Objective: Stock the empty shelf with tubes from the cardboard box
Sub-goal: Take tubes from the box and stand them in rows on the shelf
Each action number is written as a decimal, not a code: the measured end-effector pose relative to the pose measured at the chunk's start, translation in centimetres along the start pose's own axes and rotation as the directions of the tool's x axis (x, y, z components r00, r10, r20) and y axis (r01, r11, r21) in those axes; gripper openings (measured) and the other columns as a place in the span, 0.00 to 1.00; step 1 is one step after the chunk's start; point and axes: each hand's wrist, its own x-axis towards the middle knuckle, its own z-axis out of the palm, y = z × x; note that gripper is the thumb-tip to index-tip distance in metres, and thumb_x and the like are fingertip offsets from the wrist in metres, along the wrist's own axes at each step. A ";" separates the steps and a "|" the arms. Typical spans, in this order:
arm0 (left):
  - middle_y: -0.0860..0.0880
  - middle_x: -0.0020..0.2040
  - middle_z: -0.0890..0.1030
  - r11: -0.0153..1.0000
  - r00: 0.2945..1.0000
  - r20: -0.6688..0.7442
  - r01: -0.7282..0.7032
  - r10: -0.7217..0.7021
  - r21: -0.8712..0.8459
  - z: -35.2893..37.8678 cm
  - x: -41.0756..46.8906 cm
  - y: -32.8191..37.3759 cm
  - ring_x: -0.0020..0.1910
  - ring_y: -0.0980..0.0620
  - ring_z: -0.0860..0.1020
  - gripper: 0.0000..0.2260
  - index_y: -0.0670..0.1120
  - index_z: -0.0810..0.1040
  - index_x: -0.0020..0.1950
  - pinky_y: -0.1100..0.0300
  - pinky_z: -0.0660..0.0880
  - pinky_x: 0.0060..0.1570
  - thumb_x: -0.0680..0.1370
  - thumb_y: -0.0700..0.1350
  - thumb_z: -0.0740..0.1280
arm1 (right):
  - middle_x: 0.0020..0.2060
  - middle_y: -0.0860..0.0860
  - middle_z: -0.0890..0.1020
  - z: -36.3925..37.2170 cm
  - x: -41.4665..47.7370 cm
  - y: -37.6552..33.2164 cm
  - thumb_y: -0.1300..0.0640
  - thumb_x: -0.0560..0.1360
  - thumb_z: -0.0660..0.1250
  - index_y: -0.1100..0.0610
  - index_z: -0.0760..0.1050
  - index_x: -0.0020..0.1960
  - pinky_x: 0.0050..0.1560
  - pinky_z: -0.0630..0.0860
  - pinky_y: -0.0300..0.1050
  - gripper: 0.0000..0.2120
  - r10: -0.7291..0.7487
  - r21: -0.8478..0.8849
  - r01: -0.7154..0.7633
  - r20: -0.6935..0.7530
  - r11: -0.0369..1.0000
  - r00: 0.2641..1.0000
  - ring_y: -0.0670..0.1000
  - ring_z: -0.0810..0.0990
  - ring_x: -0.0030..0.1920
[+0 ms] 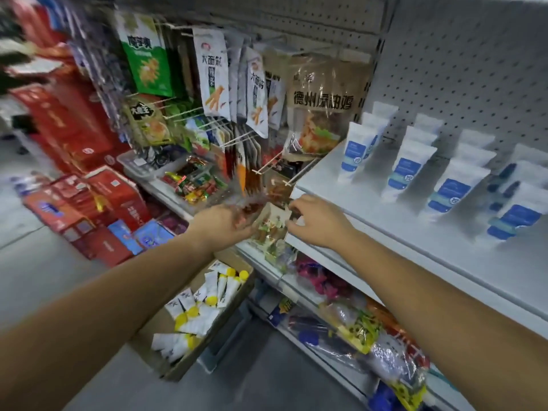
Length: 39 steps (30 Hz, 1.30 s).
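A cardboard box [207, 345] stands on the floor below my arms, holding several white tubes with yellow caps [204, 298]. The white shelf [364, 200] at the right carries several white tubes with blue labels [407, 169] standing upright in rows. Both my hands are at the shelf's left end, on a hanging snack packet [271, 229]. My left hand [228, 225] holds the packet from the left, blurred by motion. My right hand [318, 221] pinches its top right edge with curled fingers.
Snack bags [212, 75] hang on pegboard hooks above the hands. Red gift boxes [89, 197] are stacked on the floor at the left. Lower shelves [355, 321] hold bagged goods. Grey floor lies in front of the box.
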 end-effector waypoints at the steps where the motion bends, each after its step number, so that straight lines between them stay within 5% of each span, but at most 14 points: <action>1: 0.47 0.47 0.80 0.999 0.999 0.007 0.033 -0.033 0.010 0.7 -0.3 -1.3 0.46 0.46 0.79 0.28 0.49 0.81 0.49 0.57 0.75 0.41 0.73 0.71 0.57 | 0.53 0.50 0.76 0.9 0.7 -0.7 0.43 0.75 0.61 0.54 0.74 0.59 0.49 0.76 0.49 0.19 -0.016 0.001 0.016 0.015 1.000 1.000 0.53 0.75 0.55; 10: 0.50 0.41 0.78 0.990 0.990 0.007 0.140 -0.140 -0.005 5.1 -2.8 -11.0 0.39 0.48 0.77 0.24 0.47 0.78 0.43 0.58 0.70 0.33 0.75 0.68 0.58 | 0.52 0.51 0.77 8.0 6.1 -6.3 0.42 0.76 0.61 0.55 0.76 0.58 0.43 0.71 0.46 0.19 -0.123 0.011 0.122 0.126 0.992 0.984 0.53 0.76 0.53; 15: 0.49 0.42 0.78 0.983 0.982 0.051 0.183 -0.181 -0.022 7.2 -3.4 -14.6 0.40 0.48 0.77 0.26 0.47 0.79 0.45 0.55 0.77 0.38 0.72 0.69 0.55 | 0.57 0.52 0.77 11.8 8.5 -8.7 0.42 0.77 0.60 0.55 0.75 0.63 0.55 0.75 0.50 0.22 -0.166 0.030 0.163 0.202 0.986 0.965 0.54 0.75 0.58; 24: 0.48 0.48 0.80 0.955 0.938 0.215 0.290 -0.271 -0.062 13.7 -4.1 -17.6 0.46 0.46 0.79 0.21 0.46 0.77 0.52 0.53 0.78 0.44 0.75 0.63 0.62 | 0.51 0.52 0.76 19.9 11.3 -9.5 0.43 0.76 0.62 0.56 0.77 0.58 0.48 0.75 0.49 0.19 -0.217 0.105 0.192 0.343 0.976 0.914 0.54 0.75 0.54; 28: 0.49 0.58 0.80 0.911 0.890 0.278 0.401 -0.362 -0.097 16.9 -4.4 -18.7 0.55 0.46 0.79 0.23 0.49 0.77 0.62 0.53 0.78 0.51 0.74 0.62 0.64 | 0.51 0.51 0.76 24.3 13.3 -9.3 0.44 0.75 0.64 0.55 0.78 0.58 0.47 0.73 0.46 0.18 -0.281 0.153 0.239 0.390 0.959 0.877 0.54 0.76 0.55; 33: 0.51 0.54 0.81 0.837 0.796 0.379 0.539 -0.472 -0.090 21.3 -5.1 -19.9 0.52 0.49 0.79 0.22 0.52 0.80 0.56 0.53 0.78 0.49 0.71 0.65 0.64 | 0.58 0.52 0.77 29.8 15.8 -9.1 0.44 0.74 0.65 0.57 0.76 0.65 0.58 0.74 0.49 0.24 -0.334 0.246 0.240 0.492 0.939 0.804 0.54 0.75 0.60; 39: 0.49 0.50 0.81 0.770 0.723 0.440 0.630 -0.533 -0.103 27.0 -5.6 -20.5 0.49 0.47 0.79 0.20 0.49 0.80 0.53 0.52 0.79 0.47 0.71 0.62 0.65 | 0.60 0.51 0.76 35.9 17.6 -8.5 0.45 0.75 0.65 0.56 0.75 0.66 0.57 0.75 0.50 0.23 -0.370 0.260 0.266 0.564 0.928 0.739 0.53 0.75 0.61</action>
